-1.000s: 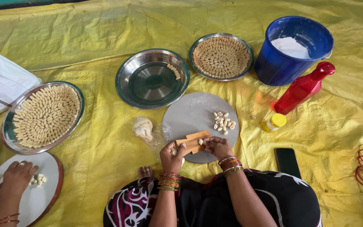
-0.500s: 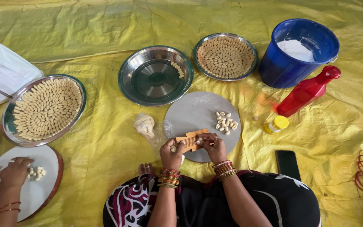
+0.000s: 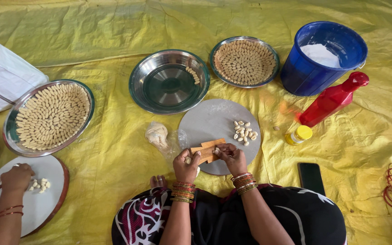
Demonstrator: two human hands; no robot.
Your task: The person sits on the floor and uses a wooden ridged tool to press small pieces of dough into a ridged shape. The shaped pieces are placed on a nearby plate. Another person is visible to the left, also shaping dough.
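Ridged wooden board (image 3: pixel 207 151), on the round grey slab (image 3: pixel 214 120), is steadied by the left hand (image 3: pixel 186 164); the right hand (image 3: pixel 231 156) presses a dough bit (image 3: pixel 217 151) against it, shaping underway.

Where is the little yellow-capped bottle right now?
In the head view the yellow-capped bottle lies on the yellow sheet, right of the round grey board, just below the red bottle.

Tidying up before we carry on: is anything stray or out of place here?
One small dough piece lies loose on the yellow sheet, off the round board, between it and the red bottle, which lies tipped over. Nothing looks spilled.
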